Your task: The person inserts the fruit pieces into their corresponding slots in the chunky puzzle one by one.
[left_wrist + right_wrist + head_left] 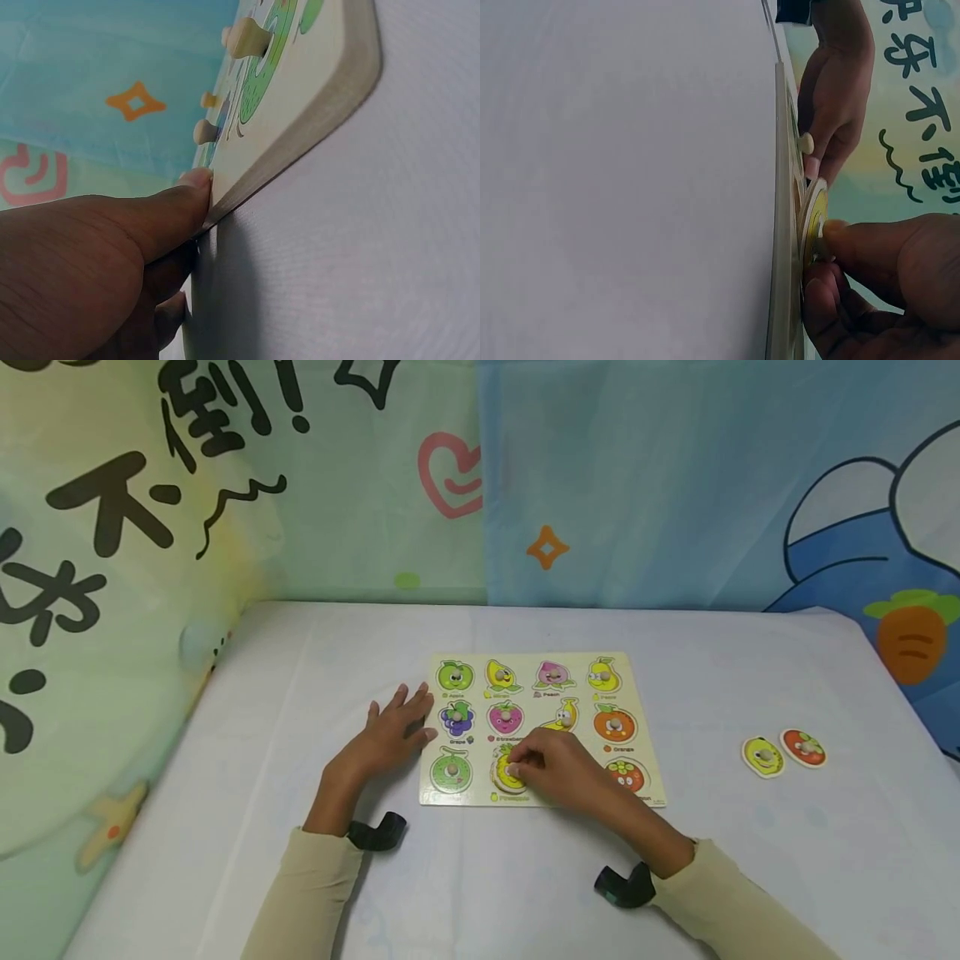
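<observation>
A wooden fruit knob puzzle board (pixel 482 777) lies flat on the white table. My right hand (pixel 562 768) pinches the knob of the yellow pineapple piece (pixel 504 768) between thumb and fingers, low over the board's front row. In the right wrist view that piece (pixel 815 217) stands slightly tilted against the board; whether it sits in its recess I cannot tell. At the board's left edge, my left hand (pixel 386 739) rests with fingers spread. Its thumb (pixel 191 191) touches the board's edge in the left wrist view. The right hand partly covers the banana and the front row.
Two loose pieces lie on the table to the right: a yellow smiling one (pixel 762 757) and a red round one (pixel 804 748). Several fruit pieces with knobs fill the board's other spots. A printed cloth (pixel 637 485) hangs behind the table.
</observation>
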`<state>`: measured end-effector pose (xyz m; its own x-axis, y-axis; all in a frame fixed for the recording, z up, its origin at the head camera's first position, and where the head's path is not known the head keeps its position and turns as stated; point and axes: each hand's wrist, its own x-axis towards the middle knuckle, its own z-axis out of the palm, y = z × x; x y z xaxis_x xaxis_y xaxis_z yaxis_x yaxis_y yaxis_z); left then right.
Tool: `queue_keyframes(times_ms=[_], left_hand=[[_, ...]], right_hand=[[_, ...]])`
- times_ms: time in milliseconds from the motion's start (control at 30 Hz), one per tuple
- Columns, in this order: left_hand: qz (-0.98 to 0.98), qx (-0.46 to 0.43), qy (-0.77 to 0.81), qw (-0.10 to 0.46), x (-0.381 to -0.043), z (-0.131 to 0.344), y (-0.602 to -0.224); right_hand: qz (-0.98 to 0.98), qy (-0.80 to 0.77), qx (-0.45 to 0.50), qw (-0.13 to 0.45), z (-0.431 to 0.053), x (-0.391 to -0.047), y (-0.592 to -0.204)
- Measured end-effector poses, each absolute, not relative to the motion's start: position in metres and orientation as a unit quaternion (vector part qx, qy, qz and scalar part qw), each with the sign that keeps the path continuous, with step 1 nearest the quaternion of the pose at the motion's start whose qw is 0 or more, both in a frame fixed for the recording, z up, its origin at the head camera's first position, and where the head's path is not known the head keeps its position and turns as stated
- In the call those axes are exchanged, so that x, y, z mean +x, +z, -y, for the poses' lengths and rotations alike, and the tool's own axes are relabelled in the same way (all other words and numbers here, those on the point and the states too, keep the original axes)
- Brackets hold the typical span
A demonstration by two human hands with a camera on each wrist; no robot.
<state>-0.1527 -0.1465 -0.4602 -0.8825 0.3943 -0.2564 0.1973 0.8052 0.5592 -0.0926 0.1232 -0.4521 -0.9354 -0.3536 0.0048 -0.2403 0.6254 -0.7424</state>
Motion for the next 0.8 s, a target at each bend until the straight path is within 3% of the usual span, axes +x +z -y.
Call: queue_keyframes(times_ms=[800], left_hand=[[-0.933, 0.154, 0.268, 0.184, -0.153, 0.146, -0.459]], right_hand=[[-0.941, -0.281, -0.167, 0.088, -0.1, -0.095, -0.439]])
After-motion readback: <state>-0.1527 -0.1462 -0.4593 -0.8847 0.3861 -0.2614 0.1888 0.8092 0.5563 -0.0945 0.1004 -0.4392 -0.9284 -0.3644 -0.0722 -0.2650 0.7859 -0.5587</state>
